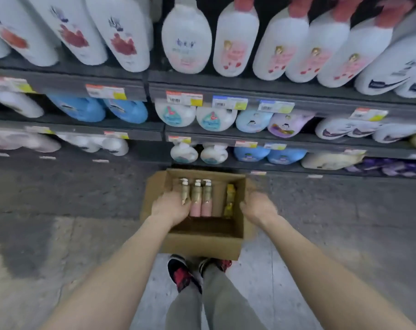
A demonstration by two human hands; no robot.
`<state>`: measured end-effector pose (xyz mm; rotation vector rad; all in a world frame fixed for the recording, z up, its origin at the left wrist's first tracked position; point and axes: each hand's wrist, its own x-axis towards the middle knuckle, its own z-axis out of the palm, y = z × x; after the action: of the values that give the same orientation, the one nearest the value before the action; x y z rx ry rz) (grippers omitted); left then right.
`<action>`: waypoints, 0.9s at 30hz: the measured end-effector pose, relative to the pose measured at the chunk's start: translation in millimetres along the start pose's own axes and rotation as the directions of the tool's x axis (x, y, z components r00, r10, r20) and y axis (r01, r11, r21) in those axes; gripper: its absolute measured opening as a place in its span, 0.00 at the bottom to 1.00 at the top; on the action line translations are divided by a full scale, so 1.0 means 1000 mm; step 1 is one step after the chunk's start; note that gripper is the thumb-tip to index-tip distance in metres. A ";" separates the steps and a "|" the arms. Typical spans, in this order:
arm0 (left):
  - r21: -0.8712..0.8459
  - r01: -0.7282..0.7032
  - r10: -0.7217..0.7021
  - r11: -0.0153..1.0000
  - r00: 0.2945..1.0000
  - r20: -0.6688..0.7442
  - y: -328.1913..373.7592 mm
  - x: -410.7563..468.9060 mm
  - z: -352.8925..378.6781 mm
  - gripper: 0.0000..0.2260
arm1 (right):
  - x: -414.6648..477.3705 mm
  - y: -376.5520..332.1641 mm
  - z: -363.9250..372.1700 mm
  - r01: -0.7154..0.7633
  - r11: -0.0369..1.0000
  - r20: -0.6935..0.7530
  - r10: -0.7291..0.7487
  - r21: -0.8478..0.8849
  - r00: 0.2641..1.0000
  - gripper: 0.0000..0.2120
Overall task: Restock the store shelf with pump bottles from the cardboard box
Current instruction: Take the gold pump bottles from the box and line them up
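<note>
An open cardboard box [203,244] sits on the floor in front of the shelf. Inside lie three pump bottles [202,198] with white pumps, gold collars and pink bodies, side by side, and a yellow item [230,198] lies to their right. My left hand [170,207] reaches into the box and is closed over the body of the leftmost pump bottle [185,192]. My right hand [258,207] hovers at the box's right wall, fingers curled downward; the blur hides whether it touches the wall or holds anything.
The store shelf [226,81] rises behind the box in several tiers packed with white, blue and purple bottles, price tags along the edges. My feet in red-and-black shoes [183,273] stand just behind the box on the grey concrete floor.
</note>
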<state>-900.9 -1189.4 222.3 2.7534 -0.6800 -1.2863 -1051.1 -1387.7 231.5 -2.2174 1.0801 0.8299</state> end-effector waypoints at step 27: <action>0.026 -0.114 0.114 0.993 0.993 0.019 -0.011 0.378 0.357 0.23 | 0.401 0.107 0.330 -0.242 0.944 -0.110 0.272 0.225 0.956 0.15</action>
<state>-947.1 -1274.1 -288.9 2.6824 -0.8491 -1.2893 -1038.2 -1417.1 -297.5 -2.0072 1.4793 0.6367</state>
